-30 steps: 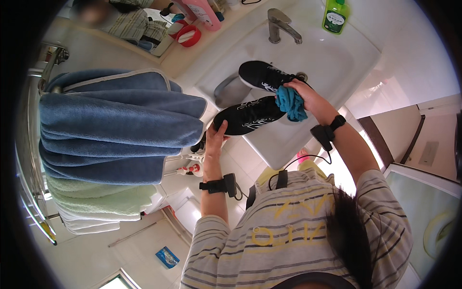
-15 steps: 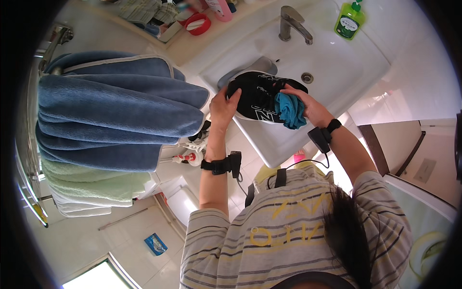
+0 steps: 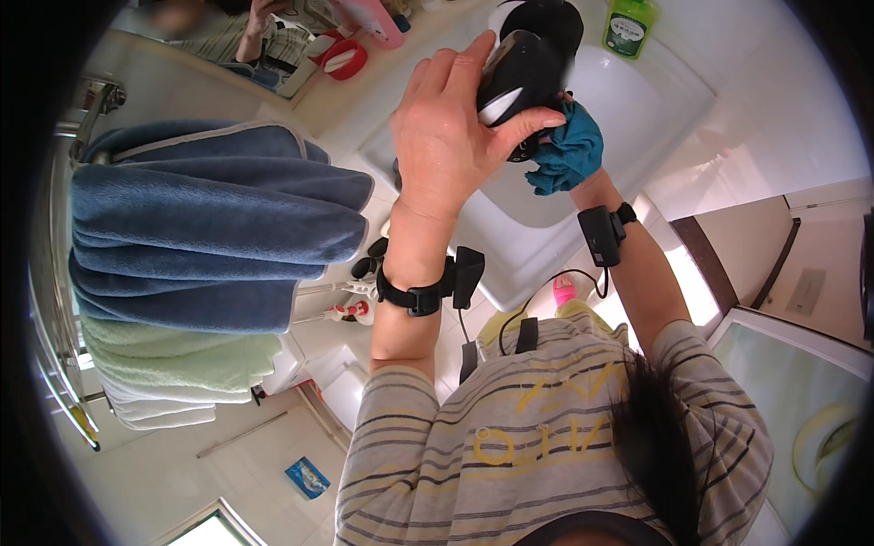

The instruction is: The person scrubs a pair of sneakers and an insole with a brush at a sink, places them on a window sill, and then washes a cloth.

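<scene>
A black shoe (image 3: pixel 526 80) with white trim is raised over the white sink (image 3: pixel 642 102), tilted up toward the far wall. My left hand (image 3: pixel 444 136) grips it from the left, fingers along its far side and thumb across the near side. A crumpled teal cloth (image 3: pixel 574 150) is in my right hand (image 3: pixel 592 188), up against the shoe's near right end. That cloth covers most of my right fingers. The faucet cannot be seen behind the shoe. A sliver of something grey (image 3: pixel 397 173) shows at the sink's left side, mostly hidden by my left hand.
Blue towels (image 3: pixel 218 214) and a pale green towel (image 3: pixel 173 355) hang at the left. Past the sink's right rear stands a green bottle (image 3: pixel 628 29). A red dish (image 3: pixel 345 64) and a pink bottle (image 3: pixel 378 25) sit at the back left. Cables run from both wrist bands.
The shoe has moved away from me, up and over the sink, and has been turned. My left hand has shifted its hold, and the right hand has carried the cloth slightly farther away.
</scene>
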`<move>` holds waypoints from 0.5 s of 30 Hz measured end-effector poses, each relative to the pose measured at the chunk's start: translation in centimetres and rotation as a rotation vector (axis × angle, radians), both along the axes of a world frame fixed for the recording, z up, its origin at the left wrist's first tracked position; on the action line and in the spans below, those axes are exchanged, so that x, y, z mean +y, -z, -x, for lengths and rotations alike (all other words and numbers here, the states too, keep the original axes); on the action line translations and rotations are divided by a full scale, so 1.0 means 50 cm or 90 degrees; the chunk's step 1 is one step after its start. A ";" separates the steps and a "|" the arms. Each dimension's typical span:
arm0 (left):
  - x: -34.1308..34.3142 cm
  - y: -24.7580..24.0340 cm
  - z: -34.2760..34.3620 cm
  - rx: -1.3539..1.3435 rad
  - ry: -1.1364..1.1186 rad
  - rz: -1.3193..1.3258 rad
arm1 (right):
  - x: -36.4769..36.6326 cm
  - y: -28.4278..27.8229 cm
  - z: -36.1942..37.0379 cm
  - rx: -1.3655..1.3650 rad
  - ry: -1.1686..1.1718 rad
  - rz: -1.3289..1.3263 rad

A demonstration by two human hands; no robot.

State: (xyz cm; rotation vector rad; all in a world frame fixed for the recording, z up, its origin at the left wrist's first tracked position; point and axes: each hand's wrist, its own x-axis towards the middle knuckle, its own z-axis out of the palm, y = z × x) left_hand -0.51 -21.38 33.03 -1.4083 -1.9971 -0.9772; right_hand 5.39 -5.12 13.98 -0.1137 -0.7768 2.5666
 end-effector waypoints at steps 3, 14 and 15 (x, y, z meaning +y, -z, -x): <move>-0.020 0.069 0.048 -0.043 -0.048 -0.047 | -0.009 -0.059 -0.044 0.009 -0.099 0.075; -0.131 0.477 0.211 -0.265 -0.229 0.209 | -0.007 0.067 -0.102 -0.337 0.010 0.030; -0.123 0.487 0.224 -0.206 -0.239 0.241 | -0.014 0.062 -0.101 -0.338 0.016 0.028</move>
